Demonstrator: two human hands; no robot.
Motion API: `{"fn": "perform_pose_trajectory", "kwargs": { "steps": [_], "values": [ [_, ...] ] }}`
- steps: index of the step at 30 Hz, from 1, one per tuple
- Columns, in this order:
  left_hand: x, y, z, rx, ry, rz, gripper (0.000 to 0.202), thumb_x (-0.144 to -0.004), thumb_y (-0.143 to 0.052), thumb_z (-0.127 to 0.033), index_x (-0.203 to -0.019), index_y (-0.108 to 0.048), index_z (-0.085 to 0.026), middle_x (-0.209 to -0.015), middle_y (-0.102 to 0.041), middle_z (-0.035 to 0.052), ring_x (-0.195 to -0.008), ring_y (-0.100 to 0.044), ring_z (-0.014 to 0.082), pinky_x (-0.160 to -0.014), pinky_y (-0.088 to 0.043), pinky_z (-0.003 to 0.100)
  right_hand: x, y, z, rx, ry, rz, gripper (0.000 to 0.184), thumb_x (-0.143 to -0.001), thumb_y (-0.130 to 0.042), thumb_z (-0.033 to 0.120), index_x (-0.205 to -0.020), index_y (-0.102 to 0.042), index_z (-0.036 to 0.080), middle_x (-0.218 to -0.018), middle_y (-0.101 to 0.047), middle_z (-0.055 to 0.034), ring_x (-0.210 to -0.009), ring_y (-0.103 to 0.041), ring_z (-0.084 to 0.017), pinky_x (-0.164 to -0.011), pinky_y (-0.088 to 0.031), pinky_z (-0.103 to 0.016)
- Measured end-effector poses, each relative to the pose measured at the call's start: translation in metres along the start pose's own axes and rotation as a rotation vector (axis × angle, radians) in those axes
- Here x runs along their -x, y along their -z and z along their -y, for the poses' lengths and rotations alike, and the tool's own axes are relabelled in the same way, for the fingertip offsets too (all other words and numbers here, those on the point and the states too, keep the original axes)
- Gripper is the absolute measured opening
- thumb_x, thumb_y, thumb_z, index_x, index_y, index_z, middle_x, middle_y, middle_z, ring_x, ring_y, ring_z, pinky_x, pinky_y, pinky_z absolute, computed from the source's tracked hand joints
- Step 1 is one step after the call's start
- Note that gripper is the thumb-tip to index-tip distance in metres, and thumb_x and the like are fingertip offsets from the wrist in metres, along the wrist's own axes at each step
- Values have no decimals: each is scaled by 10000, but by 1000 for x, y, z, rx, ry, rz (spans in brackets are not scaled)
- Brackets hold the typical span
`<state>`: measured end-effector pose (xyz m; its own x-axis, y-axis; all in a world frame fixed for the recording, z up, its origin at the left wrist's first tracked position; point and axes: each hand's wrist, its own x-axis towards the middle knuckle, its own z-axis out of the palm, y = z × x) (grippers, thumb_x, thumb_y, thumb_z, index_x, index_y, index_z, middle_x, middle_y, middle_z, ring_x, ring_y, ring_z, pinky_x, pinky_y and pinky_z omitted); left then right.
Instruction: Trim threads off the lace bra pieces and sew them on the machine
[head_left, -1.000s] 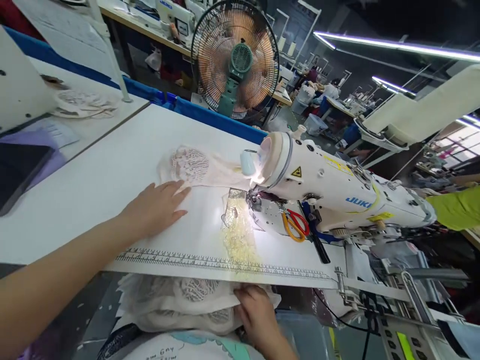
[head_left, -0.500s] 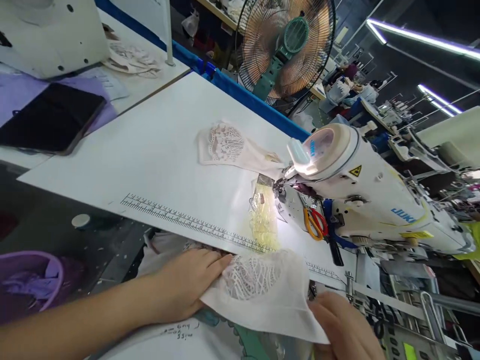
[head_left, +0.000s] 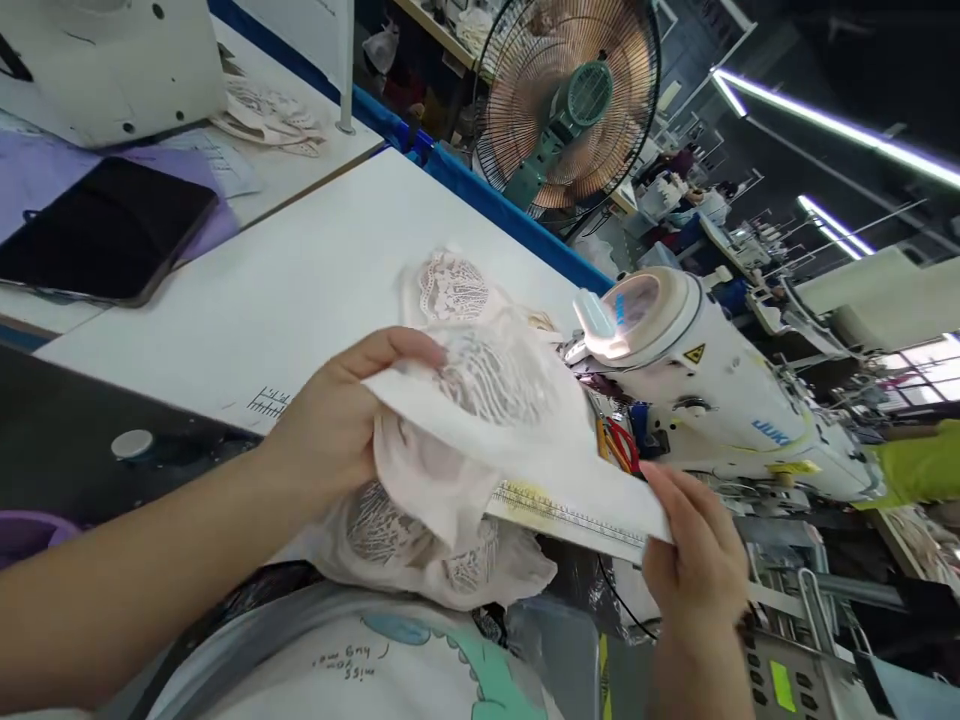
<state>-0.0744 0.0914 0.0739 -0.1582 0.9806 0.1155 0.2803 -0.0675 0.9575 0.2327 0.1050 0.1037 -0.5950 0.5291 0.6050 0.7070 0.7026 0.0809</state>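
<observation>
A pale pinkish-white lace fabric piece (head_left: 510,385) is stretched between my two hands, raised above the table's front edge. My left hand (head_left: 341,410) pinches its left end, thumb on top of the lace. Its right tip is gripped by my right hand (head_left: 694,540), near the bed of the sewing machine (head_left: 697,370). More lace pieces (head_left: 397,530) of the same kind hang below it, over my lap. Behind the held piece, another lace piece (head_left: 454,288) lies on the white table (head_left: 300,270), partly hidden.
Scissors with red and orange handles (head_left: 619,445) lie beside the machine. A printed ruler (head_left: 570,515) runs along the table's front edge. At left are a black tablet (head_left: 112,230) and a second machine (head_left: 112,70). A large fan (head_left: 570,100) stands behind the table.
Both hands have lifted the lace piece up from the lap and over the table edge, stretching it out. The pieces on the lap now show more.
</observation>
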Motion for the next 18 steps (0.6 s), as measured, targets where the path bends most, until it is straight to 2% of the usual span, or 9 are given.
{"fn": "perform_pose_trajectory", "kwargs": {
  "steps": [3, 4, 6, 9, 12, 14, 16, 17, 18],
  "values": [
    [-34, -2, 14, 113, 143, -62, 131, -737, -350, -153, -853, -409, -169, -925, -594, 80, -801, -620, 166, -682, -540, 318, -3, -47, -10, 77, -56, -126, 340, -859, -428, 111, -1157, -574, 182, -1054, -576, -131, -991, -561, -272, -804, -477, -439],
    [-44, 0, 19, 93, 148, -50, 125, -700, -369, -127, -813, -404, -168, -913, -578, 73, -804, -603, 164, -708, -532, 324, -4, -65, -12, 54, -91, -71, 322, -873, -410, 131, -1142, -583, 169, -1036, -585, -136, -992, -565, -279, -808, -474, -456],
    [-59, 7, 30, -7, 137, -12, 154, -630, -374, -80, -748, -438, -156, -887, -551, 56, -820, -568, 177, -772, -508, 369, -6, -98, -13, -24, -99, 155, 302, -888, -399, 140, -1100, -611, 165, -1024, -617, -138, -999, -579, -279, -854, -462, -477],
    [-70, 32, 50, -264, 100, 46, 190, -618, -365, -77, -678, -535, -139, -888, -507, 39, -913, -515, 223, -924, -413, 482, -8, -130, -11, -78, -58, 304, 289, -842, -465, 115, -1068, -633, 177, -1090, -639, -127, -1040, -580, -251, -874, -482, -413],
    [-74, 66, 71, -639, -132, 196, 360, -707, -319, -142, -867, -641, -149, -1151, -475, 67, -1065, -498, 244, -983, -368, 474, -8, -137, -9, -106, -71, 382, 352, -828, -443, 84, -1133, -603, 157, -1211, -601, -137, -1142, -532, -237, -923, -473, -390],
    [-75, 82, 78, -844, -299, 247, 424, -801, -313, -327, -991, -667, -191, -1394, -335, 49, -1174, -457, 289, -990, -358, 472, -8, -135, -8, -113, -91, 414, 376, -827, -430, 80, -1162, -587, 146, -1260, -575, -142, -1182, -508, -244, -955, -456, -411],
    [-76, 82, 70, -946, -403, 189, 541, -812, -308, -546, -983, -681, -194, -1426, -339, 32, -1163, -472, 314, -992, -350, 492, -9, -133, -7, -115, -110, 436, 390, -817, -431, 72, -1173, -581, 131, -1280, -560, -151, -1198, -498, -258, -978, -440, -434],
    [-76, 73, 61, -952, -445, 143, 592, -814, -286, -596, -953, -683, -180, -1370, -423, 43, -1115, -508, 302, -988, -356, 496, -10, -133, -6, -115, -117, 444, 395, -811, -436, 67, -1174, -580, 122, -1283, -557, -156, -1203, -495, -264, -988, -433, -440],
    [-76, 58, 50, -914, -480, 112, 591, -845, -252, -570, -934, -671, -162, -1262, -529, 59, -1090, -528, 273, -995, -367, 469, -12, -133, -5, -115, -125, 450, 397, -805, -442, 64, -1175, -580, 112, -1285, -555, -162, -1207, -492, -267, -1000, -424, -443]
  ]
}}
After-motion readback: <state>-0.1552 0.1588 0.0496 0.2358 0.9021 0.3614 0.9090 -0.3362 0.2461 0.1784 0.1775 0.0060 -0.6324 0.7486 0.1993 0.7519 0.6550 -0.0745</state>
